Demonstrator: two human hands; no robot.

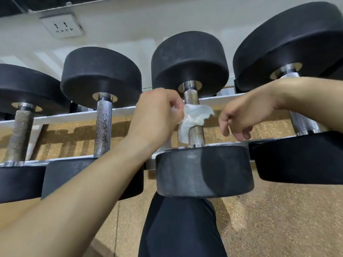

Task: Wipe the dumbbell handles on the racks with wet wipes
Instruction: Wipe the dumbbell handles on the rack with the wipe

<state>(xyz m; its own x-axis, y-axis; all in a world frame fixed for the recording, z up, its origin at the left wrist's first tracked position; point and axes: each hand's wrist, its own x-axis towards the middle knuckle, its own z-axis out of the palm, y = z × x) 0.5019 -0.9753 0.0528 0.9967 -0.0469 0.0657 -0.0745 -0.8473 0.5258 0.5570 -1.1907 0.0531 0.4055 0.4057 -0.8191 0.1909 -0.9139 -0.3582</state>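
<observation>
Several black dumbbells lie side by side on a white rack [122, 111]. A white wet wipe [193, 119] is draped round the knurled metal handle [196, 134] of the third dumbbell from the left. My left hand [157, 114] pinches the wipe's left edge against that handle. My right hand [243, 117] hovers just right of the handle with loosely curled fingers and holds nothing. Its forearm crosses in front of the rightmost dumbbell's handle [302, 123].
Two more knurled handles [103, 127] [19, 134] stand to the left. A wall socket [62, 25] sits on the white wall behind. Below the rack are a cork-coloured floor [278, 219] and my dark-clothed knee [181, 225].
</observation>
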